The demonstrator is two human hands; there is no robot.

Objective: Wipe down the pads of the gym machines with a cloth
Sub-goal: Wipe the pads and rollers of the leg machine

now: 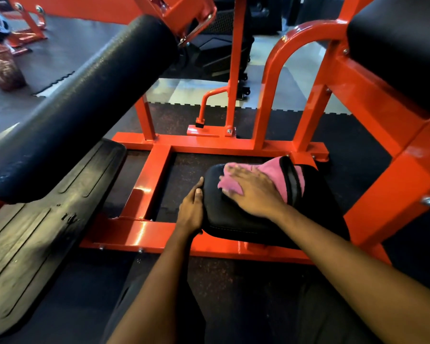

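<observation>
While the left grip (190, 212) clasps the pad (233, 219), the right grip (253, 192) lies flat upon the cloth (271, 171).

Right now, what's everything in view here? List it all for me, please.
low pad: one, black, centre, above the frame's base
cloth: one, pink, on the low pad
roller pad: one, black, upper left
upper pad: one, black, top right
footplate: one, black, lower left
frame: one, orange-red, around the pads
basket: one, reddish-brown, blurred, far left on the floor
left hand: one, grips the low pad's left edge
right hand: one, presses flat on the cloth
</observation>
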